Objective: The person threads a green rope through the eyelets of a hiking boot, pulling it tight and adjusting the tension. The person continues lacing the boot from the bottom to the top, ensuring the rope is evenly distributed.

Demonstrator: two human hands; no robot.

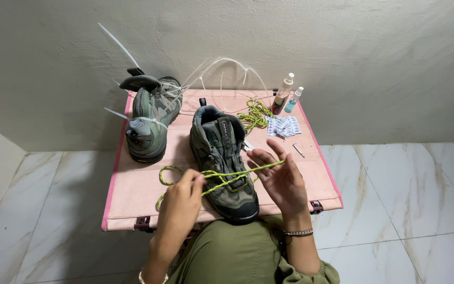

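Note:
A grey-green hiking boot stands toe toward me on a small pink table. A yellow-green lace runs across its front eyelets. My left hand pinches the lace left of the toe, with a loop of lace lying beside it. My right hand holds the other end of the lace between its fingers, right of the boot, fingers partly spread.
A second boot with white cable ties stuck through it stands at the table's back left. A spare lace bundle, two small bottles, sachets and a small metal piece lie at the back right. Wall behind, tiled floor around.

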